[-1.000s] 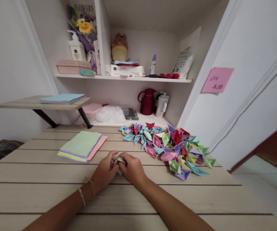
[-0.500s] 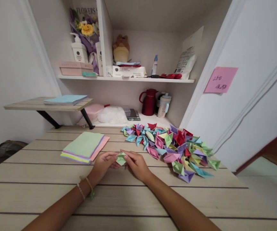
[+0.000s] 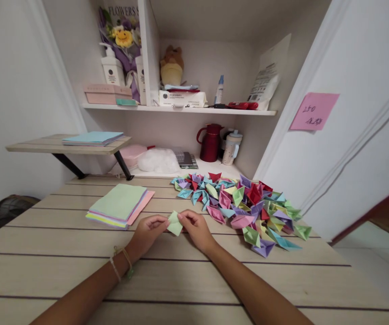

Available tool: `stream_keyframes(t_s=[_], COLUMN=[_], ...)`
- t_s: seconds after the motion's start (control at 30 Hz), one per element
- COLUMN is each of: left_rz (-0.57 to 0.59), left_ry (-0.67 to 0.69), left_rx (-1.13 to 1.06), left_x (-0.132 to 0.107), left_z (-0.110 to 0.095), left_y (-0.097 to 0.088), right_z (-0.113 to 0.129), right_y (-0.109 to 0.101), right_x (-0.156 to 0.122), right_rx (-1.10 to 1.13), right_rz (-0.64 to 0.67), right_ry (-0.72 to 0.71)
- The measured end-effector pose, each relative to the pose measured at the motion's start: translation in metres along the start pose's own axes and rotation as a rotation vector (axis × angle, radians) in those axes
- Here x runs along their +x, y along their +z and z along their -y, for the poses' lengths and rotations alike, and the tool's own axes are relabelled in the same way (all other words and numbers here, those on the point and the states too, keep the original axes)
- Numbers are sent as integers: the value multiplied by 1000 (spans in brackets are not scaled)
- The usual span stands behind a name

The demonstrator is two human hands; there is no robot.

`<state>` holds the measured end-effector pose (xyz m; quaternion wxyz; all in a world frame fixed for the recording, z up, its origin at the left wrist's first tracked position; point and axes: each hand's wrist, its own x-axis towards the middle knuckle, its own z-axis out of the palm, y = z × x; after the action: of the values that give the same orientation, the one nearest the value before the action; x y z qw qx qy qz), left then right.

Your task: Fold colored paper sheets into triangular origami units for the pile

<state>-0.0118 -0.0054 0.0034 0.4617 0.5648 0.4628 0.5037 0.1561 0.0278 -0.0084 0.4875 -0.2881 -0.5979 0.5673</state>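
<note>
A small light green folded paper piece [image 3: 174, 223] is held between both my hands just above the wooden table [image 3: 181, 280]. My left hand [image 3: 149, 232] pinches its left edge and my right hand [image 3: 196, 228] pinches its right edge. To the left lies a stack of coloured paper sheets [image 3: 120, 205] with a green sheet on top. To the right spreads a pile of several folded paper boats [image 3: 242, 205] in pink, green, blue, purple and red.
Behind the table a white shelf [image 3: 181, 109] carries bottles, a tissue pack and a plush toy. Below it stand a red jug [image 3: 210, 143] and a cup [image 3: 230, 148]. A small side shelf [image 3: 62, 146] holds blue paper. A pink note [image 3: 312, 111] sticks on the right wall.
My hands moved slightly forward and apart. The green paper, bunched between my fingers before, now shows as a flatter piece pulled between both pinches.
</note>
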Motion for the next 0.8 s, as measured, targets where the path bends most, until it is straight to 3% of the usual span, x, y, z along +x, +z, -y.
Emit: stream_keyframes(t_s=[0.13, 0.33, 0.6, 0.8], left_rz=[29, 18, -11, 54], left_ry=[-24, -46, -60, -63], left_rx=[-39, 53, -67, -41], left_x=[0, 0, 4, 2], left_z=[1, -2, -2, -7], left_y=[2, 3, -5, -4], right_z=[0, 4, 0, 2], right_y=[0, 0, 2, 1], right_x=[0, -1, -3, -3], right_rx=[19, -85, -152, -395], right_rz=[-34, 84, 169, 68], right_ry=[-25, -27, -45, -190])
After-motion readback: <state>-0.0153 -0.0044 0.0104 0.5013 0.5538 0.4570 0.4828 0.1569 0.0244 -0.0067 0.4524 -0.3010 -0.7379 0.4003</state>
